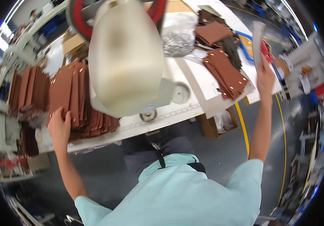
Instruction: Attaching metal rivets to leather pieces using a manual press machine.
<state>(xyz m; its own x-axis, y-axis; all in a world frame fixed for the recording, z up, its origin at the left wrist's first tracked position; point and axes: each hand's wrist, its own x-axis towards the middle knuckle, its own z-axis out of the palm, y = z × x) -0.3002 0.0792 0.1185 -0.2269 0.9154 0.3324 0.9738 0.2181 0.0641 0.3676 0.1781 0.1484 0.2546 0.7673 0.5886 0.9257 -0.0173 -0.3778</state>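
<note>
At the left of the table, my left hand [59, 126] has its bent fingers and thumb on the near corner of a brown flat panel in a thick stack of brown panels [63, 88]. These have small shiny metal dots near their edges. Far out to the right, my raised right hand [266, 80] is closed on a pale grey flat piece [258, 41], seen nearly edge-on and blurred. Left of it, a smaller fanned pile of brown panels [226, 71] with metal dots lies on the table. Between my arms, a large cream machine head [126, 60] hides the table's middle.
More brown panels [32, 88] stand at the far left. A clear bag of small silvery parts [177, 43] lies behind the machine, near folded brown and dark cloth [212, 32]. A blue-rimmed tray [246, 45] sits at the right edge. Below is a cardboard box [209, 127] on the floor.
</note>
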